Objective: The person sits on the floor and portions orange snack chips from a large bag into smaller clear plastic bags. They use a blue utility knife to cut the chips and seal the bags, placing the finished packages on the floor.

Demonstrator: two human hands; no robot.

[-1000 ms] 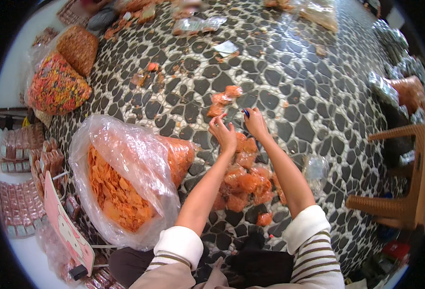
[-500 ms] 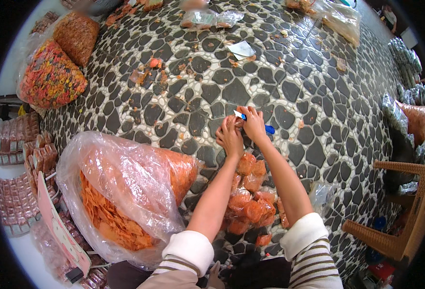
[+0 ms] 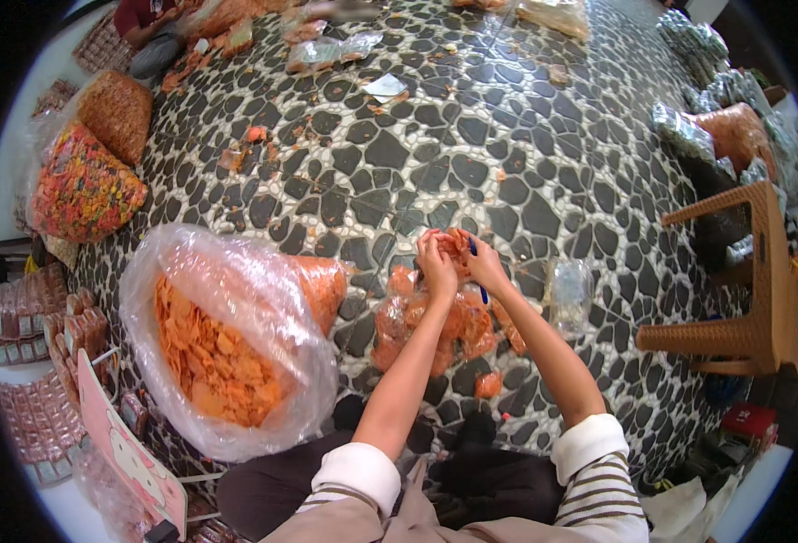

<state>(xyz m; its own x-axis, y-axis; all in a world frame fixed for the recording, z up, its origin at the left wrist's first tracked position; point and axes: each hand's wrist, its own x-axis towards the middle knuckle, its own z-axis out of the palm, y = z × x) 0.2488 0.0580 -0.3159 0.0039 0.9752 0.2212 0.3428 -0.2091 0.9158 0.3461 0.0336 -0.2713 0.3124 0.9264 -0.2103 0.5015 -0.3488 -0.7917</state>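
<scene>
My left hand [image 3: 437, 262] is closed on the side of a small clear packet of orange chips [image 3: 458, 251], held just above the floor. My right hand [image 3: 485, 264] meets it from the other side, its fingers wrapped around a slim blue tool [image 3: 484, 295]. The tool's ends poke out above and below the fist; its exact kind is hidden. Under my forearms lies a pile of similar filled packets [image 3: 390, 326], with a single packet [image 3: 488, 385] nearer my feet. To the left, a big clear plastic sack [image 3: 313, 362] lies with its mouth wide, full of loose orange chips [image 3: 209, 362].
A flat clear bag [image 3: 569, 294] lies right of the pile. A brown plastic stool [image 3: 707, 338] stands at right, a pink folding table [image 3: 132, 443] at lower left. Sacks of colourful snacks [image 3: 87, 185] and stacked packs [image 3: 28, 312] line the left. Another person [image 3: 150, 36] sits far left.
My view has shifted, and both hands with the packet now sit closer to the pile. The white slip seen at the packet's top is no longer visible.
</scene>
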